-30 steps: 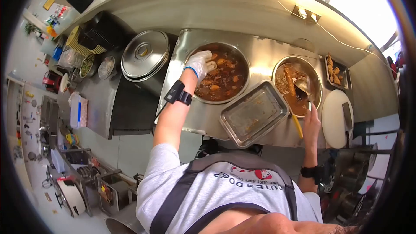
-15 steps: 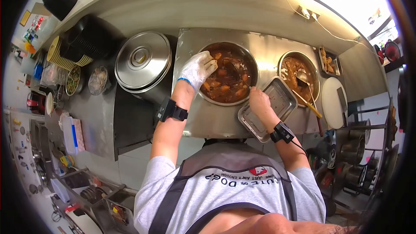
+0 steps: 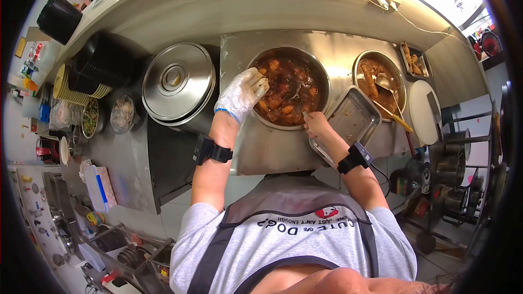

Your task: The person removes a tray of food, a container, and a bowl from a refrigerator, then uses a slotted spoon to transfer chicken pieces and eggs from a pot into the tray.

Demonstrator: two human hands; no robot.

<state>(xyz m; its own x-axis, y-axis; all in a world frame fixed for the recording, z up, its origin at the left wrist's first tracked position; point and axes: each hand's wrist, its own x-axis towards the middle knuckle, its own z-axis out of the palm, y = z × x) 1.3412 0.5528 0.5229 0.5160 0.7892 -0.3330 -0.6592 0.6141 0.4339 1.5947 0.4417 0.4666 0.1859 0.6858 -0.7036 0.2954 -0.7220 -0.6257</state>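
My left hand (image 3: 242,93), in a clear plastic glove with a blue cuff, is at the left rim of a large round steel pot (image 3: 328,93). Its fingers are stretched out over the edge and hold nothing. Brown stew with chunks (image 3: 286,110) fills the pot, and a ladle (image 3: 295,93) lies partly sunk in it. At the pot's lower right rim, my bare right hand (image 3: 318,125) is closed, with the ladle's thin metal handle at its fingertips. Right beside that hand, partly behind its wrist, lies a rectangular steel tray (image 3: 357,113) with some residue.
A second stew pot (image 3: 404,88) with a ladle stands to the right, near a small tray of food (image 3: 415,61) and a white board (image 3: 420,117). Left is a lidded steel pot (image 3: 177,84). Black containers (image 3: 103,60) are stacked farther left.
My gloved left hand has drawn back slightly toward the rim, off the stew. My right hand stays by the lower right rim, and the ladle in the stew has shifted. The view has moved slightly.
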